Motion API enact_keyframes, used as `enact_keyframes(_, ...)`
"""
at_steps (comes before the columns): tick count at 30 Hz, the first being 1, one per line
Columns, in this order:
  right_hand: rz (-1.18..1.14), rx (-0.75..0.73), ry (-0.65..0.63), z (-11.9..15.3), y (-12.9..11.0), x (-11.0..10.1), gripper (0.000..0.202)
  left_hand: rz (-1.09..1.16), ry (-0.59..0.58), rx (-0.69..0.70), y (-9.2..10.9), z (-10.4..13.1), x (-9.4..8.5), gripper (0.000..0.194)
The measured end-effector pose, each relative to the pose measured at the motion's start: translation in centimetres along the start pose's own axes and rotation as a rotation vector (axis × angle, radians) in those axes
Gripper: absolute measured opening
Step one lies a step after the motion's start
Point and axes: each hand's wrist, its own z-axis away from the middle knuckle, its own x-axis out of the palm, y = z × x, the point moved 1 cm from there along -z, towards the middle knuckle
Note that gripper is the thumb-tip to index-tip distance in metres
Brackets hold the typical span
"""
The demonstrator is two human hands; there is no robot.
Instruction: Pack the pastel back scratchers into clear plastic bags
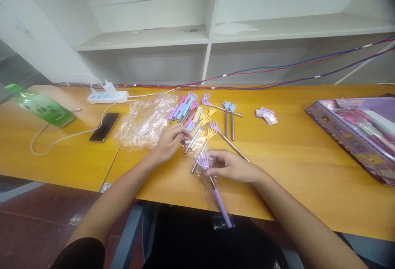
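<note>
A purple back scratcher in a clear plastic sleeve slants from the table past its front edge. My right hand closes its thumb and fingers on it just below the hand-shaped head. My left hand is beside the pile, its fingers bent together; what they hold, if anything, is hidden. Several pink, blue, yellow and purple back scratchers lie heaped beyond my hands. To the right of the heap are two blue-headed ones and a purple-headed one with bare metal rods.
Crumpled clear plastic bags lie left of the heap. Farther left are a phone, a power strip with cables and a green bottle on its side. Small cards and a purple toy package lie rightward.
</note>
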Motion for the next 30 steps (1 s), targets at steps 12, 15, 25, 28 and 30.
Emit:
enact_keyframes(12, 0.132, -0.004, 0.234, 0.0, 0.2, -3.1, 0.049, 0.152, 0.221, -0.075, -1.6, -0.2, 1.5, 0.021)
enact_keyframes(15, 0.467, -0.038, 0.632, 0.9, -0.3, -9.3, 0.045, 0.045, 0.225, -0.01, -2.1, -0.3, 1.3, 0.016)
enact_keyframes(25, 0.939, 0.532, 1.376, 7.1, 6.0, -24.8, 0.063, -0.038, 0.24, -0.033, -2.3, 0.0, 1.0, 0.025)
enact_keyframes(28, 0.967, 0.484, 1.333, 7.6, 6.9, -25.3, 0.051, -0.021, 0.233, -0.048, -2.1, 0.1, 1.1, 0.024)
enact_keyframes(30, 0.918, 0.458, 1.361, 7.7, 6.8, -25.4, 0.042, 0.0, 0.225, -0.067, -2.0, 0.1, 1.3, 0.023)
